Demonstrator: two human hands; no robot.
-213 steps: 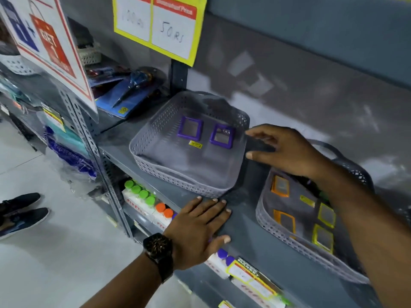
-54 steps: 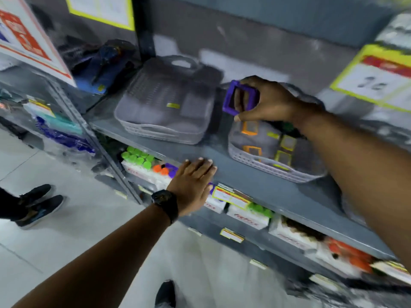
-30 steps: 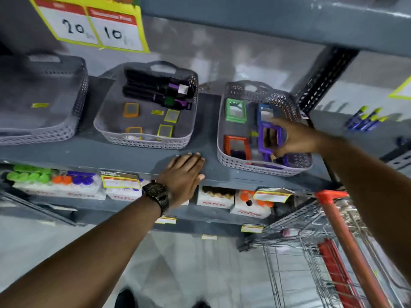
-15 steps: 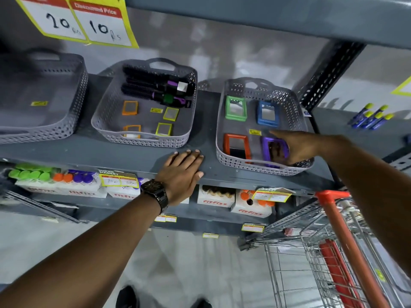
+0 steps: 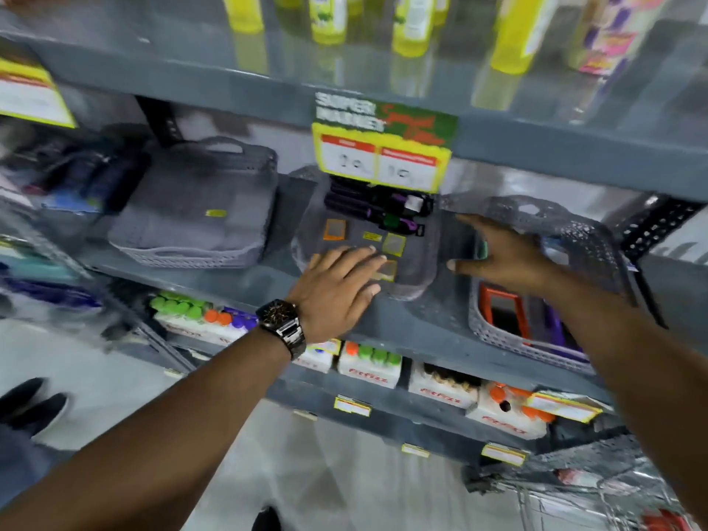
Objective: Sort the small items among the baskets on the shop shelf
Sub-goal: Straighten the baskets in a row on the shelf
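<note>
Big grey metal shelf (image 5: 417, 320) runs across the whole shot, pretty blurry; three grey plastic baskets sit on it side by side. The left basket (image 5: 199, 208) looks bare apart from a little yellow sticker; the middle basket (image 5: 421, 277) has dark marker-type things at the back and small framed squares in front — an orange-framed square (image 5: 334, 229) and a yellow-framed square (image 5: 394, 244) are the clear ones; the right basket (image 5: 590, 239) holds an orange frame (image 5: 502, 308) at its near left and something purple (image 5: 553, 325) beside it, mostly hidden by the arm.

A yellow price tag (image 5: 383, 162) hangs from the shelf above, over the middle basket.

Left hand (image 5: 337, 289) — watch (image 5: 281, 327) on the wrist — lies flat with fingers spread over the near edge of the middle basket, holding nothing; the right hand (image 5: 505, 258) is spread wide and empty, between the middle and right baskets, over the right one's left rim; can't tell if it touches.
</note>
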